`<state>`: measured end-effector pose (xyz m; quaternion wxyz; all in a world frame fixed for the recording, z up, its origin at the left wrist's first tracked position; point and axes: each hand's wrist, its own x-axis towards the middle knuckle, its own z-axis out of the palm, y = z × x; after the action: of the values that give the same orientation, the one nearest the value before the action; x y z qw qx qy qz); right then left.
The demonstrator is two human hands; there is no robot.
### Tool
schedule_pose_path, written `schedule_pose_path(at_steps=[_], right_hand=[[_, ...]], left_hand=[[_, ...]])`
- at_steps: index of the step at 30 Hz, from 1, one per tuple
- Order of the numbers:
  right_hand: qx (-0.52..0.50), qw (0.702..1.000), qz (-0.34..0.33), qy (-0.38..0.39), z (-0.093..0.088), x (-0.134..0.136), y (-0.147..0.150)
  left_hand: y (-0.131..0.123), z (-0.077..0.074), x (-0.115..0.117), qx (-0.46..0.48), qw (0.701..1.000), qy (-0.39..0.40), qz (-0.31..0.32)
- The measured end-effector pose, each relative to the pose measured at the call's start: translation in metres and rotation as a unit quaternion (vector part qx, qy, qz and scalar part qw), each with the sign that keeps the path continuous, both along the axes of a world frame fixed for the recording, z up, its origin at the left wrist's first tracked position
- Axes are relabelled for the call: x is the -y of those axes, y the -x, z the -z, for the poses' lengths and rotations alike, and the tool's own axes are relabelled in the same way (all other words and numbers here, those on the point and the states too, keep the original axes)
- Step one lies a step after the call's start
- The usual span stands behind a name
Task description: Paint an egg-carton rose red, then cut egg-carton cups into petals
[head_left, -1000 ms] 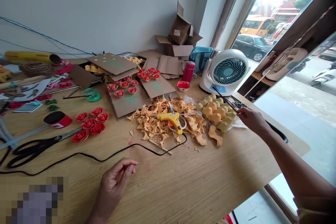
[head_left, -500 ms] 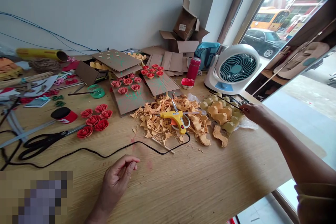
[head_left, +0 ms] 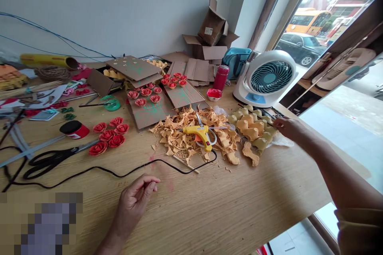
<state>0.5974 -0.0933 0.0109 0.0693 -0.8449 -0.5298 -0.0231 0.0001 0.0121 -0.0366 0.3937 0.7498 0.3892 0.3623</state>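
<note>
My left hand (head_left: 136, 199) rests over the near part of the table, its fingers curled and thumb against the index finger, with nothing visible in it. At the right, my right hand (head_left: 289, 128) is closed beside the fan's base, at the right end of the egg-carton pieces (head_left: 249, 125). Thin dark sticks (head_left: 274, 112) lie by its fingertips; whether they are gripped cannot be made out. Between the hands, a yellow glue gun (head_left: 197, 130) rests on a heap of orange carton petals (head_left: 176, 135), with small pointed scissors (head_left: 199, 119) partly hidden behind it.
Red paper roses (head_left: 107, 135) sit at left near black-handled scissors (head_left: 50, 161) and a red jar (head_left: 74, 130). More roses stand on cardboard (head_left: 149, 113). The glue gun's cord (head_left: 119, 175) crosses the table. A white fan (head_left: 269, 79) and red paint bowl (head_left: 214, 95) stand behind.
The long dark stick that reached from my right hand leftward over the egg cartons no longer shows there. My right hand has barely shifted, and my left hand keeps its pose.
</note>
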Motion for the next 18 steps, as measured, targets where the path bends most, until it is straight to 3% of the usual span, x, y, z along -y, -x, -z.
schedule_pose_path(at_steps=[5,10,14,18], right_hand=[[0.023,0.998,0.028,-0.045,-0.014,0.007,0.031],[-0.005,0.996,-0.069,-0.049,-0.023,-0.003,0.098],[0.083,0.991,-0.103,0.015,-0.017,-0.012,0.138],[0.105,0.989,-0.101,0.015,-0.002,-0.012,0.144]], left_hand=[[-0.001,-0.001,0.0,-0.003,1.0,-0.004,-0.001],[-0.003,0.0,0.002,-0.009,1.0,0.001,0.009],[-0.003,0.0,0.005,-0.013,1.0,-0.005,0.008],[-0.005,0.0,0.006,-0.016,1.0,-0.016,0.02]])
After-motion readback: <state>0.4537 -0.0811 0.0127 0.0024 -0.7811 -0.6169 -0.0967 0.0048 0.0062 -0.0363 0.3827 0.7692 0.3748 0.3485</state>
